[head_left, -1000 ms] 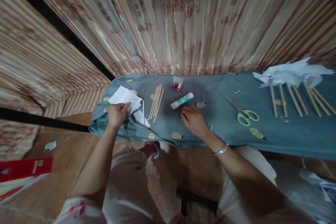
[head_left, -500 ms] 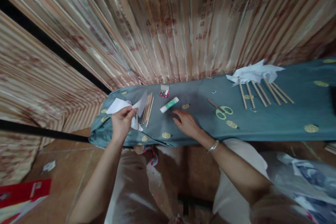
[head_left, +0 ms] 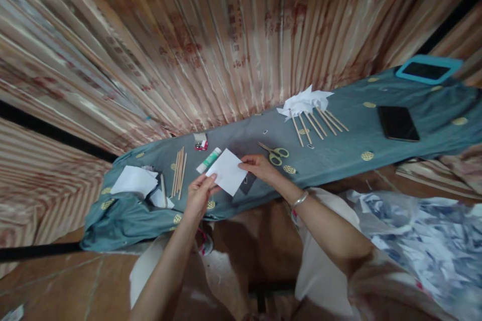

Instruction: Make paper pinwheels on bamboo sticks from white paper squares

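A white square sheet of paper (head_left: 228, 172) is held up between my two hands, one corner toward me. My left hand (head_left: 200, 194) pinches its left corner, thumb on top. Fingers of my right hand (head_left: 259, 166) grip the right corner. Partly behind the paper lies a glue stick (head_left: 208, 160) with a green label. Scissors with light green handles (head_left: 275, 154) rest just beyond my right hand. Left of the glue stick are several thin wooden sticks (head_left: 178, 172) and a small red box (head_left: 201, 142). More white paper (head_left: 135, 181) is piled at the left end.
White folded paper pinwheels (head_left: 307, 102) on sticks lie at the back of the cloth-covered table (head_left: 339, 160). Farther right are a black phone or tablet (head_left: 398, 123) and a blue-framed tablet (head_left: 428, 69). A bag of paper scraps (head_left: 433, 246) stands at lower right. A curtain (head_left: 211, 50) hangs behind.
My left hand has brought the paper from the left pile toward the middle. My right hand has taken hold of its other corner. The view has turned to the right.
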Demonstrator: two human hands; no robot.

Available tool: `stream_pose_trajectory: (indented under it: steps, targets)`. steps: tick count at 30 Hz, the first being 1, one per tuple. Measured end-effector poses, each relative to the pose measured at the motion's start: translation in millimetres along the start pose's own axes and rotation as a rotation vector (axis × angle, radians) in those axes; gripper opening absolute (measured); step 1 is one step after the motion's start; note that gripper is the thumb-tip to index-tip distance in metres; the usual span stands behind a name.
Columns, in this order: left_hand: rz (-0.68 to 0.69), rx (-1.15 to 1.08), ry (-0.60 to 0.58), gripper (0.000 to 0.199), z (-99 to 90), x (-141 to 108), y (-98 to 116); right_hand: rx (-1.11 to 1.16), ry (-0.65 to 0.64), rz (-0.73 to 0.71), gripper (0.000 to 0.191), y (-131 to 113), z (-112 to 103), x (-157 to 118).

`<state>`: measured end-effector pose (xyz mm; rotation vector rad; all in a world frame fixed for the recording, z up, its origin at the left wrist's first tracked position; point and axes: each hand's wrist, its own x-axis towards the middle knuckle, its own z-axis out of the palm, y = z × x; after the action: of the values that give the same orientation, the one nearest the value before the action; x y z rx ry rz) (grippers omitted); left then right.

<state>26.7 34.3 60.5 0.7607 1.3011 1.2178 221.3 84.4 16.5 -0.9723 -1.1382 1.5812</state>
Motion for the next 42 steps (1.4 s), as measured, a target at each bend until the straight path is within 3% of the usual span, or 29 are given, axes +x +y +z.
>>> stream_pose_trajectory:
  steps: [4,8,13,17,20,26,38,42]
  targets:
    - [-0.074,0.005,-0.084,0.058,16.3,10,-19,-0.006,0.084,0.013,0.031,3,-10,3]
    - [-0.082,-0.043,-0.047,0.054,26.8,24,-34,-0.063,0.075,0.001,0.032,8,-12,4]
    - [-0.075,-0.085,-0.03,0.053,18.7,39,-38,-0.255,0.132,-0.142,0.041,3,-18,0]
    - [-0.134,-0.079,-0.046,0.053,9.0,43,-36,-0.467,0.053,-0.261,0.055,-4,-20,-11]
    - [-0.175,-0.052,-0.08,0.051,8.0,41,-33,-0.508,-0.016,-0.231,0.048,-4,-18,-19]
    - [-0.16,0.118,-0.199,0.049,7.1,33,-31,-0.473,-0.028,-0.196,0.011,-2,-13,-18]
    - [-0.159,0.12,-0.342,0.048,2.8,33,-45,-0.459,0.068,-0.211,0.003,5,3,-6]
    - [-0.19,0.097,-0.34,0.041,3.2,32,-43,-0.384,0.061,-0.197,0.007,6,7,0]
